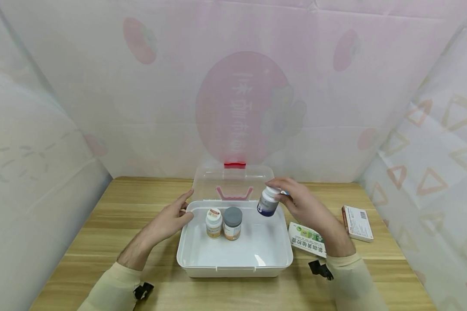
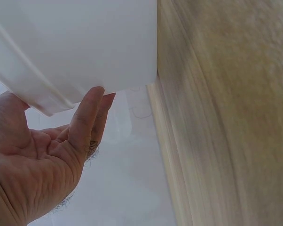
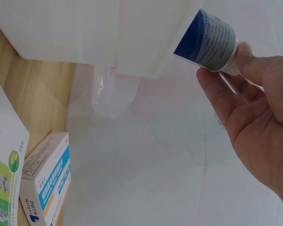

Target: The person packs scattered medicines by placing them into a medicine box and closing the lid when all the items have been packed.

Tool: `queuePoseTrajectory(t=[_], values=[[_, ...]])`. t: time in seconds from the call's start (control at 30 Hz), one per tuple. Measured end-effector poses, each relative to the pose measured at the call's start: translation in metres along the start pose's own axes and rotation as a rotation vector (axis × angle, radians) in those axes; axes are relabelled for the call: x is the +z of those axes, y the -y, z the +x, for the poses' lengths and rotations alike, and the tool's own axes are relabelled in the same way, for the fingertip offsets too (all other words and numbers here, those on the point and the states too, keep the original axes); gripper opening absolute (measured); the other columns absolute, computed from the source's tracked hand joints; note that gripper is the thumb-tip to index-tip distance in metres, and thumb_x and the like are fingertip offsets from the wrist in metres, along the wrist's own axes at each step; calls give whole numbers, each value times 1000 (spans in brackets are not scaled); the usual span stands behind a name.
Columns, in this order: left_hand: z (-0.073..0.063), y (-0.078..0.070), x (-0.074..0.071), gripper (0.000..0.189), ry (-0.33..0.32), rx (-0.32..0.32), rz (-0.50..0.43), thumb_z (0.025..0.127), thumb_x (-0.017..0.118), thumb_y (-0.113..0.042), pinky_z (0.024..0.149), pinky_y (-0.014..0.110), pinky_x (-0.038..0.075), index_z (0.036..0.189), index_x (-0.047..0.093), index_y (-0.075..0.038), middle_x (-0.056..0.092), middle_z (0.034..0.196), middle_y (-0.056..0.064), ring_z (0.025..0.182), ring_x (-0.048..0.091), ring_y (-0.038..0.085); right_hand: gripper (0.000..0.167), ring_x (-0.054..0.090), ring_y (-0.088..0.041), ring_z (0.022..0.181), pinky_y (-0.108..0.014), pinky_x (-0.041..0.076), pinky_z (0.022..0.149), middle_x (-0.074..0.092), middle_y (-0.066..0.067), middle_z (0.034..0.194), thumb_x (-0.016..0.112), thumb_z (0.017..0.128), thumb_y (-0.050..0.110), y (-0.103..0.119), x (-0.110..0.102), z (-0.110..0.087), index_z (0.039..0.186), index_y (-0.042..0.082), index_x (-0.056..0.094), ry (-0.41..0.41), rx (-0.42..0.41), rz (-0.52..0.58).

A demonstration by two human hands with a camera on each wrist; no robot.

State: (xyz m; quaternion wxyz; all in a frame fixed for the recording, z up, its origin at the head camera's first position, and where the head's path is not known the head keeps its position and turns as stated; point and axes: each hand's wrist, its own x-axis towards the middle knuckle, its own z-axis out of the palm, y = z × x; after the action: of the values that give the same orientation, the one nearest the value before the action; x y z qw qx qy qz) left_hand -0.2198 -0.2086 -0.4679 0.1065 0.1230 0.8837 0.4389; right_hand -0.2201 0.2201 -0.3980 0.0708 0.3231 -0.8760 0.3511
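Observation:
My right hand (image 1: 301, 201) grips a white pill bottle (image 1: 267, 203) by its capped end, thumb on one side and fingers on the other. The bottle is tilted, over the right back part of a white plastic storage box (image 1: 233, 271); its dark blue label band (image 3: 191, 40) shows in the right wrist view. At the box's back left corner, my left hand (image 1: 171, 220) holds the rim, thumb at the edge and fingers against the outer wall (image 2: 113, 47). Inside stand a white-capped bottle (image 1: 214, 224) and a grey-capped bottle (image 1: 232, 224), side by side.
The clear lid (image 1: 206, 181) with its pink handle leans open behind the box. Right of the box lies a green and white medicine box (image 1: 306, 239), partly under my right arm. Another medicine carton (image 1: 359, 223) lies farther right, and a blue-striped carton (image 3: 47, 181) stands nearby.

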Motion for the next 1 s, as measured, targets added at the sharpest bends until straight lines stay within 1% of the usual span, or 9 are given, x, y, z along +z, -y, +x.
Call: queuePoseTrajectory(t=[0.1, 0.23, 0.33, 0.5, 0.7, 0.83, 1.0], values=[[0, 1, 0, 86, -1, 3, 1, 110, 61, -16, 90, 35, 62, 187, 25, -6, 75, 146, 27, 108, 76, 27, 39, 75, -42, 139, -64, 63, 119, 73, -21, 155, 69, 113, -3, 2, 2, 1, 152, 2, 72, 22, -19, -8], [1, 1, 0, 85, -4, 3, 7, 110, 60, -16, 88, 35, 61, 187, 25, -6, 76, 142, 26, 104, 74, 24, 39, 74, -37, 138, -61, 63, 120, 74, -16, 154, 70, 113, -1, 6, 6, 2, 152, 4, 73, 61, -5, -18], [1, 1, -1, 85, -6, 1, 17, 110, 60, -16, 87, 35, 60, 187, 25, -6, 76, 139, 24, 101, 72, 22, 39, 74, -34, 137, -59, 64, 119, 75, -13, 152, 71, 113, -1, 6, 9, 4, 151, 6, 73, 87, -6, -26], [1, 0, -1, 85, -11, -2, 29, 109, 60, -16, 87, 35, 59, 187, 26, -7, 75, 137, 22, 101, 70, 21, 38, 74, -31, 133, -58, 65, 115, 75, -11, 148, 69, 113, -2, 6, 14, 6, 150, 7, 73, 116, -36, -42], [1, -1, -1, 85, -12, -3, 28, 109, 60, -17, 87, 35, 59, 187, 26, -7, 75, 137, 23, 101, 70, 22, 37, 74, -32, 137, -57, 65, 116, 76, -12, 148, 69, 114, -1, 6, 19, 6, 150, 7, 73, 151, -30, -56], [1, -1, -1, 85, -9, -2, 18, 110, 60, -17, 88, 36, 60, 187, 25, -6, 75, 139, 24, 102, 71, 22, 37, 74, -33, 139, -57, 64, 119, 75, -13, 149, 68, 114, -2, 8, 21, 7, 151, 4, 72, 172, -26, -54], [0, -2, 0, 86, -5, -6, 8, 109, 59, -17, 87, 36, 60, 187, 25, -7, 75, 139, 24, 101, 72, 23, 38, 73, -34, 145, -57, 62, 124, 74, -12, 153, 67, 116, 1, 10, 25, 8, 154, 3, 71, 218, -13, -62]])
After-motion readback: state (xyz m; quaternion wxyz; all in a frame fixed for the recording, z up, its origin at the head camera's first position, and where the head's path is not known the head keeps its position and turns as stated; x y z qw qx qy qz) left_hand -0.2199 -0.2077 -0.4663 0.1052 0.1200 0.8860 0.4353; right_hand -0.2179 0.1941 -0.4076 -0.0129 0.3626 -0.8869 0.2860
